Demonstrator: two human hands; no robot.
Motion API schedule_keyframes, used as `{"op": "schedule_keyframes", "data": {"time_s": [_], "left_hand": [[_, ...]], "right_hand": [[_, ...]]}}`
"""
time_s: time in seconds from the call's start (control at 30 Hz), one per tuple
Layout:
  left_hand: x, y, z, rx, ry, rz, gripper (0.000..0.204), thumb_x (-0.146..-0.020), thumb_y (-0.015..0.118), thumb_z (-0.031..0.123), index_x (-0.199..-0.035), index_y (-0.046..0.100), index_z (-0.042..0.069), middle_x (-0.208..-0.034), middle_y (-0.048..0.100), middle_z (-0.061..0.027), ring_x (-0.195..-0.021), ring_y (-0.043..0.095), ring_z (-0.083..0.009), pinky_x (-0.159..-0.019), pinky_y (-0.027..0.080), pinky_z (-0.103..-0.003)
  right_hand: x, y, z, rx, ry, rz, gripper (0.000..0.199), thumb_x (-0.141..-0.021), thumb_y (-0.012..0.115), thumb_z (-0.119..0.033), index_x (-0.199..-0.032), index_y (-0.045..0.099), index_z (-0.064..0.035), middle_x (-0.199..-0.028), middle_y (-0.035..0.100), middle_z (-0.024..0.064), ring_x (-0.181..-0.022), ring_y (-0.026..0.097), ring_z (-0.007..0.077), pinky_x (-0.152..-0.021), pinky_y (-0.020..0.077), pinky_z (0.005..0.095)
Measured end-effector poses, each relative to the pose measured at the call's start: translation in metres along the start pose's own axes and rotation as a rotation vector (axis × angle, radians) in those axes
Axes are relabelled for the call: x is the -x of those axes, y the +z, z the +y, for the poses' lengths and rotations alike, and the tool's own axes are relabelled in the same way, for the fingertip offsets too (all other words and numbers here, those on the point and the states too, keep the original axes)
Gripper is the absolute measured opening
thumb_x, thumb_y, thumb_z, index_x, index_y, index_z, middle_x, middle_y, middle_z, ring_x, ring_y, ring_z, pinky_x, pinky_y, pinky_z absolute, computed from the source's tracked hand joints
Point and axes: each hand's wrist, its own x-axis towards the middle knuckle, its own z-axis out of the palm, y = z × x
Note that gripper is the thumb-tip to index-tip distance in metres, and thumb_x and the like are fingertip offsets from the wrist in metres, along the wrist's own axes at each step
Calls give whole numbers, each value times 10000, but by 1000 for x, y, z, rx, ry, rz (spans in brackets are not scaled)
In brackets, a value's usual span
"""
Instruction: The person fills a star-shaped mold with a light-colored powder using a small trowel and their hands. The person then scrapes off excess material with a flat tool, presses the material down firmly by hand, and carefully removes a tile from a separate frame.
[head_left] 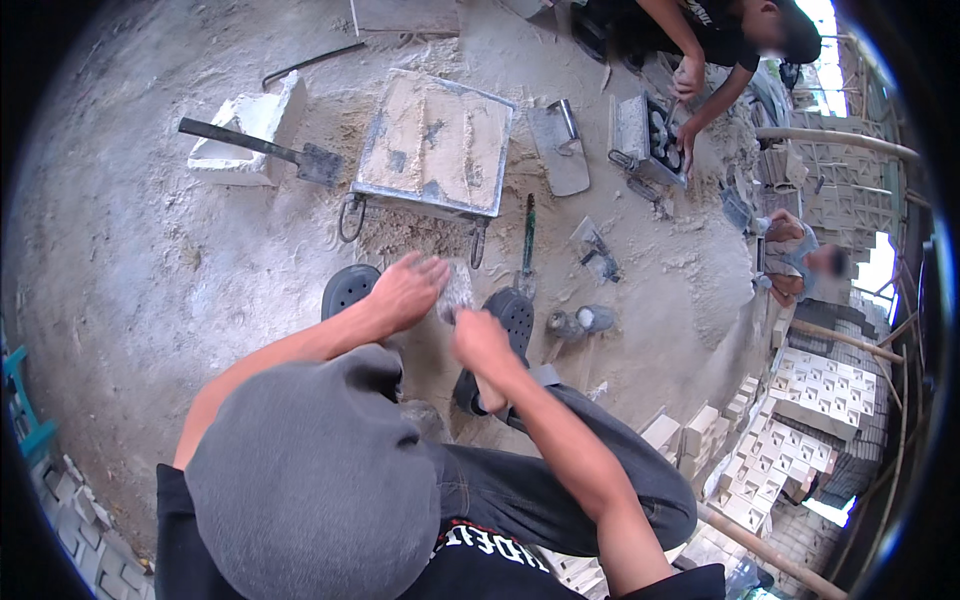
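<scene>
Between my feet, a flat, speckled grey-white piece (458, 288) is crusted with pale material; its exact kind is unclear. My right hand (482, 342) is closed at its lower edge, and the fingers partly hide what they grip. My left hand (410, 288) has its fingers stretched out flat, the tips against or just over the piece's left side. Just beyond stands a square metal-framed mould (432, 140) filled with tan sandy mix, wire loops hanging from its near side. A green-handled trowel (528, 245) lies to the right of it.
A dark-handled scraper (262, 148) rests on a white block (245, 125) at left. Right of the mould lie a wide flat trowel (560, 155), a small tool (597, 252) and two jars (582, 320). Another person's hands (690, 85) work at a smaller mould (650, 135). Patterned blocks (825, 385) are stacked far right.
</scene>
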Motion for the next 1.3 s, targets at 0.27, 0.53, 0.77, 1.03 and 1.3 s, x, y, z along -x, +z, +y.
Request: {"op": "schedule_keyframes", "data": {"time_s": [0.27,0.53,0.77,1.03,1.3], "left_hand": [[-20,-73,-18,151,-61,237,447,-886,530,140,-1313,558,11,-1413,535,-146,-1337,489,-244,-1155,317,-425],[-136,-83,-115,-253,-231,105,490,-910,493,127,-1384,486,3,-1498,442,-145,-1405,397,-261,-1174,279,-455],[-156,-92,-132,-141,-278,-157,540,-903,474,116,-1440,446,67,-1530,400,-135,-1432,353,-266,-1181,266,-458],[-141,-65,-100,-140,-246,-66,544,-913,473,143,-1439,428,11,-1539,386,-138,-1434,351,-270,-1174,274,-450],[-110,-50,-78,-143,-219,-7,552,-903,487,141,-1436,433,12,-1536,393,-132,-1436,350,-260,-1174,268,-447]], "right_hand": [[0,-48,-17,51,9,145,342,-873,525,-98,-1196,630,-63,-928,670,276,-888,662,446,-803,536,528],[-166,-158,-31,29,-83,343,216,-823,596,-97,-983,718,-15,-978,683,274,-956,664,424,-865,534,484],[-192,-179,-33,58,-31,190,261,-789,583,-109,-971,720,18,-993,680,281,-998,661,410,-874,534,461],[-176,-138,-11,-19,-61,239,259,-805,559,-110,-968,716,18,-1009,678,277,-1010,652,420,-888,525,473],[-142,-111,-14,-61,-40,236,269,-819,550,-101,-1014,701,6,-1041,664,281,-1013,644,423,-894,519,486]]}}
